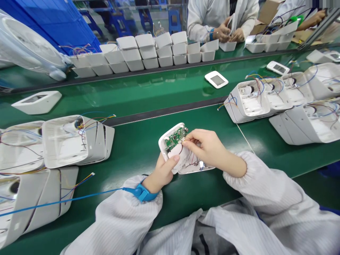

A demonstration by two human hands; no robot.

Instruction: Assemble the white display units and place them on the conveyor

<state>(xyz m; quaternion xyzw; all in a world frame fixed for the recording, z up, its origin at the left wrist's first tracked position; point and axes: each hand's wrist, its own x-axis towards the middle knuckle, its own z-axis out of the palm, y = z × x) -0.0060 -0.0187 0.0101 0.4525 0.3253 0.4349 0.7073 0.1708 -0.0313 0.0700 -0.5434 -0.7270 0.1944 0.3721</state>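
My left hand [165,170] grips a white plastic cover [160,142] from its near left side, thumb on the inner face. A green circuit board [174,139] sits inside the cover's upper part, tilted toward me. My right hand [203,144] pinches at the board's right edge, by a small white connector [181,140]; its fingertips partly hide what they hold. Just behind and below stands an open white housing [195,166] with thin red and dark wires inside, partly covered by my hands. A blue wrist strap [145,193] with a cord circles my left wrist.
Stacked white housings with loose wires stand left [66,141] and right [249,102]. On the green belt lie a white cover with a screen [216,79] and another cover [37,102]. More housings [143,53] line the far side, where a co-worker's hands [230,33] hold a white part.
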